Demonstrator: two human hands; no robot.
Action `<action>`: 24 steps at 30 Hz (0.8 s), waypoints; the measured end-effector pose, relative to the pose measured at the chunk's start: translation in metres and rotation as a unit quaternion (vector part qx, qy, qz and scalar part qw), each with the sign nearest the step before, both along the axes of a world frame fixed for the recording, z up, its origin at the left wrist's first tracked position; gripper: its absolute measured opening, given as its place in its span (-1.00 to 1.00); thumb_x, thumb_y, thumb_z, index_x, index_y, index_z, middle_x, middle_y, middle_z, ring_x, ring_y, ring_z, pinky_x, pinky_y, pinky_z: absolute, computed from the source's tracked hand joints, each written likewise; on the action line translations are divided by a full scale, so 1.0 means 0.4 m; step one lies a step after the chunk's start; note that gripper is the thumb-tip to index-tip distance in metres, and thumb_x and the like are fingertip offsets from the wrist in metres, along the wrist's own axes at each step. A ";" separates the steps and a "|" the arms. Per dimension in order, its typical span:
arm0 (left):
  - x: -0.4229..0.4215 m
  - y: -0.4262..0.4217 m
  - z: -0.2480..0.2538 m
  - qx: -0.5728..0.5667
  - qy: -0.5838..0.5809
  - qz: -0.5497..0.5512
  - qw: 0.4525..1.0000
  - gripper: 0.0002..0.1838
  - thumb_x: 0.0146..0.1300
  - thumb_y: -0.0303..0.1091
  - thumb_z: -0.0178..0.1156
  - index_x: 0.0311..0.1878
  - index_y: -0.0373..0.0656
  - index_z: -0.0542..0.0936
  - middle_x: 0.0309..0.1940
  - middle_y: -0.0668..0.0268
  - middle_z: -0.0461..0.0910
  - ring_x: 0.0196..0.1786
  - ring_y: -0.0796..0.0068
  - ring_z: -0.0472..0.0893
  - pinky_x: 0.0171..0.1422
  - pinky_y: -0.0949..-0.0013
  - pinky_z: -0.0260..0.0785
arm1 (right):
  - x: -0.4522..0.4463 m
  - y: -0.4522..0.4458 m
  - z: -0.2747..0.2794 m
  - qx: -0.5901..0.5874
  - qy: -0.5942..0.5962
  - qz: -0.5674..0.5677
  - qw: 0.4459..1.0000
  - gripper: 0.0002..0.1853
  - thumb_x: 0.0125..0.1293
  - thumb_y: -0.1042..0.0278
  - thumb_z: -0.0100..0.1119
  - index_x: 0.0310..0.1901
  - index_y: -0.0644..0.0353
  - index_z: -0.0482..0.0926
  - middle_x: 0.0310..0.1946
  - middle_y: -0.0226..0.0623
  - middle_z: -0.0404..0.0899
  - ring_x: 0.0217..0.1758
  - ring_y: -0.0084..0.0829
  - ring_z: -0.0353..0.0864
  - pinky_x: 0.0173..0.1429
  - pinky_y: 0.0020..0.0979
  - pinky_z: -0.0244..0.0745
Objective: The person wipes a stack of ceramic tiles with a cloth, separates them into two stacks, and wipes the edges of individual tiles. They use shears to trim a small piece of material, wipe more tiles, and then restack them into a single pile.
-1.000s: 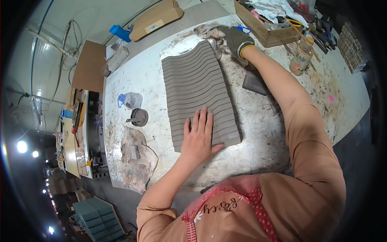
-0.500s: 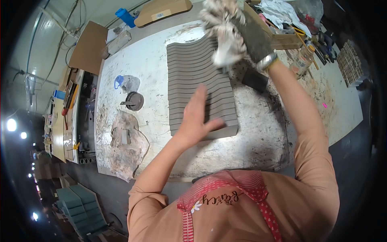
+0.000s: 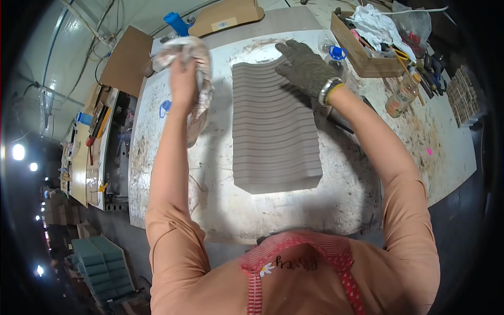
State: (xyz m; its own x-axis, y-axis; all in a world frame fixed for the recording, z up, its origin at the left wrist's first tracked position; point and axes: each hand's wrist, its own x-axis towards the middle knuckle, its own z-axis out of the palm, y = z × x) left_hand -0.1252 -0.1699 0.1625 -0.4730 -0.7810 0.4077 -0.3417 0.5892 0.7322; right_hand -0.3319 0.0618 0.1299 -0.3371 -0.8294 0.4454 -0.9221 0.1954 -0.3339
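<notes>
The left hand [image 3: 183, 86] is closed around a crumpled, stained pale rag [image 3: 203, 79], while the gloved right hand [image 3: 306, 70] has its fingers spread over the far right corner of a grey block [image 3: 275, 131], though whether they touch it I cannot tell. The block lies flat in the middle of the marked white table [image 3: 346, 189], matt and longer than wide, its top crossed by many wavy ridges with darker lines between. Beyond the right hand stand a cluttered box [image 3: 382, 67] and an orange-capped bottle [image 3: 403, 97].
</notes>
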 end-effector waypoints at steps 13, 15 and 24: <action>-0.045 -0.184 -0.263 0.389 0.095 -0.076 0.913 -0.48 0.35 -0.04 0.04 0.08 -0.37 0.53 -0.05 0.05 0.61 -0.08 0.29 0.63 -0.01 0.20 0.48 | -0.014 -0.084 -0.106 0.197 0.000 -0.040 0.980 -0.41 0.28 -0.03 0.06 0.30 0.03 0.41 0.45 -0.17 0.11 0.54 -0.07 -0.05 0.51 -0.10 0.10; -0.127 -0.158 -0.238 0.376 0.045 -0.140 0.915 -0.38 0.30 0.07 0.11 0.10 -0.37 0.51 -0.04 0.05 0.60 -0.10 0.26 0.62 0.04 0.25 0.44 | -0.027 -0.090 -0.131 0.154 0.035 -0.040 0.987 -0.42 0.28 -0.02 0.06 0.29 0.03 0.42 0.45 -0.17 0.12 0.53 -0.09 -0.03 0.50 -0.12 0.12; -0.079 -0.126 -0.250 0.428 0.169 -0.112 0.881 -0.35 0.38 -0.01 0.06 0.28 -0.43 0.35 -0.04 -0.01 0.61 0.07 0.10 0.60 0.17 0.22 0.41 | -0.033 -0.096 -0.137 0.159 0.028 -0.053 0.986 -0.45 0.32 0.01 -0.01 0.31 -0.03 0.41 0.46 -0.22 0.11 0.55 -0.11 -0.05 0.52 -0.15 0.07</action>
State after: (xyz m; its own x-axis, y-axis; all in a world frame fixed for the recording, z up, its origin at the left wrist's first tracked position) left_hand -0.1567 -0.2204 0.0627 -0.6185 -0.7736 -0.1378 0.0352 -0.2025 0.9786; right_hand -0.3453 0.0232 0.0751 -0.4111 -0.8915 0.1902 -0.9065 0.3777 -0.1890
